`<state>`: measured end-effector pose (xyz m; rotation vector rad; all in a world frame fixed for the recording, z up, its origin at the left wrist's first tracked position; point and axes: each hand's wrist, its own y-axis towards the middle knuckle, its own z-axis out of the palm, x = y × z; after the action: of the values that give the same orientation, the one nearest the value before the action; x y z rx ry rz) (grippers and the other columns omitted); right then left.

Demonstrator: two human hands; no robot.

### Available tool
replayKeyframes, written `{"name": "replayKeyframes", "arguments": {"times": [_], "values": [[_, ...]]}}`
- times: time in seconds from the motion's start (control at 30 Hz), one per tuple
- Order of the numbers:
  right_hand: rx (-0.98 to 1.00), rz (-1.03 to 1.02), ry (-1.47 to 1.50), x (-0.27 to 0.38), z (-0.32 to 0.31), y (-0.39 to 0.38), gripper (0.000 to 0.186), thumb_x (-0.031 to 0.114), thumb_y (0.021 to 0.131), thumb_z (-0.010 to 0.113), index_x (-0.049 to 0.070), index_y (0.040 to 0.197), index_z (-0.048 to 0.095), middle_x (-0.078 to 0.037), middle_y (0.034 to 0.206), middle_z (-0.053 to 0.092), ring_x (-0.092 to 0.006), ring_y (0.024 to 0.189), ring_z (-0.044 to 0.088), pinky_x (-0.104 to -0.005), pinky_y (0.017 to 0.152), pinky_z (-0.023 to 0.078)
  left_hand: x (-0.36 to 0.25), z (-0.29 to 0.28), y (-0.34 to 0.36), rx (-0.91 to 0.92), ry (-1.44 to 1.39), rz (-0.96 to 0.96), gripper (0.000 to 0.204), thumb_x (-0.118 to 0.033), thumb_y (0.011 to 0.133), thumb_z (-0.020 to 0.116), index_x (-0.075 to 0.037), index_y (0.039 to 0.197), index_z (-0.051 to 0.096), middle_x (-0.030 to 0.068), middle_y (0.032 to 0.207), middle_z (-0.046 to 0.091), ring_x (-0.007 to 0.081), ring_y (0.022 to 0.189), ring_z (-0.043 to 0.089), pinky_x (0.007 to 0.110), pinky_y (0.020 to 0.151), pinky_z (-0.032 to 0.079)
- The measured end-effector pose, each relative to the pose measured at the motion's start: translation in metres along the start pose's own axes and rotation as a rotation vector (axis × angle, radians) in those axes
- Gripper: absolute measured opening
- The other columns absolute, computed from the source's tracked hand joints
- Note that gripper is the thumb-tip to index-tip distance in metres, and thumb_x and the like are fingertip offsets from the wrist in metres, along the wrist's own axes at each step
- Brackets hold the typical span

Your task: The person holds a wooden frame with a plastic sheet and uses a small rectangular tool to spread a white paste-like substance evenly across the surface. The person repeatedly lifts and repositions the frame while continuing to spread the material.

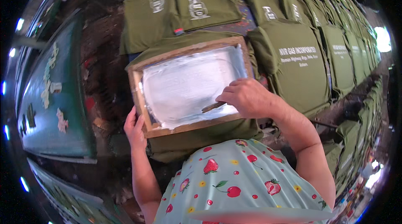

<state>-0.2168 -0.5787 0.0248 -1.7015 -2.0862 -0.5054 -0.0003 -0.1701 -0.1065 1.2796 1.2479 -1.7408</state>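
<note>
A wooden-framed printing screen (138,85), its mesh coated with white ink (184,83), lies on an olive green shirt (197,138) in front of me. My left hand (135,128) grips the frame's near left corner. Inside the frame at its near right, my right hand (247,96) is closed around a wooden-handled squeegee (212,107), whose blade rests on the inked mesh.
Many olive green shirts with white prints lie in rows: two behind the screen (180,10) and a long line to the right (301,64). A dark green board (54,94) with paint blotches lies at the left. My light fruit-patterned garment (243,182) fills the lower middle.
</note>
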Motion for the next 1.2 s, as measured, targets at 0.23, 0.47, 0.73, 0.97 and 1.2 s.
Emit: {"name": "replayKeyframes", "arguments": {"times": [0.23, 0.47, 0.73, 0.97, 1.2], "values": [[-0.112, -0.043, -0.147, 0.011, 0.046, 0.146, 0.037, 0.004, 0.091, 0.068, 0.007, 0.125, 0.081, -0.015, 0.11, 0.08, -0.0383, 0.107, 0.077, -0.0504, 0.097, 0.061, 0.006, 0.001, 0.007, -0.011, -0.034, -0.001, 0.056, 0.003, 0.103, 0.078, 0.006, 0.158, 0.065, 0.0109, 0.144, 0.076, 0.0175, 0.126, 0.073, 0.035, 0.115, 0.056], [-0.173, -0.077, -0.28, 0.037, 0.083, 0.152, 0.043, 0.008, 0.092, 0.069, 0.011, 0.135, 0.075, -0.013, 0.115, 0.075, -0.0362, 0.107, 0.073, -0.0515, 0.1, 0.058, 0.004, 0.004, 0.005, -0.011, -0.031, 0.011, 0.054, 0.005, 0.102, 0.079, 0.004, 0.155, 0.069, 0.0078, 0.135, 0.079, 0.0137, 0.117, 0.074, 0.032, 0.109, 0.058], [-0.028, -0.167, -0.201, 0.09, 0.086, 0.093, 0.045, 0.016, 0.092, 0.072, 0.01, 0.137, 0.075, -0.01, 0.117, 0.073, -0.0329, 0.105, 0.072, -0.0477, 0.1, 0.059, 0.008, 0.006, 0.003, 0.003, -0.067, 0.052, 0.055, 0.006, 0.102, 0.079, 0.004, 0.155, 0.069, 0.0086, 0.134, 0.08, 0.0133, 0.115, 0.075, 0.033, 0.107, 0.059], [-0.055, 0.006, -0.169, 0.023, 0.046, 0.178, 0.042, -0.001, 0.09, 0.065, 0.007, 0.127, 0.081, -0.018, 0.115, 0.081, -0.0402, 0.112, 0.077, -0.0524, 0.1, 0.062, 0.001, 0.009, 0.003, 0.006, -0.091, 0.045, 0.056, 0.007, 0.101, 0.078, 0.003, 0.156, 0.069, 0.0092, 0.136, 0.08, 0.0137, 0.116, 0.075, 0.033, 0.109, 0.059], [0.047, -0.249, -0.129, 0.014, 0.044, 0.219, 0.034, -0.003, 0.087, 0.07, 0.006, 0.117, 0.084, -0.015, 0.115, 0.082, -0.0396, 0.111, 0.077, -0.0515, 0.097, 0.062, -0.001, 0.006, 0.001, -0.026, 0.044, 0.031, 0.055, 0.005, 0.1, 0.079, 0.002, 0.155, 0.07, 0.0063, 0.135, 0.079, 0.0124, 0.115, 0.073, 0.032, 0.108, 0.058]]}}
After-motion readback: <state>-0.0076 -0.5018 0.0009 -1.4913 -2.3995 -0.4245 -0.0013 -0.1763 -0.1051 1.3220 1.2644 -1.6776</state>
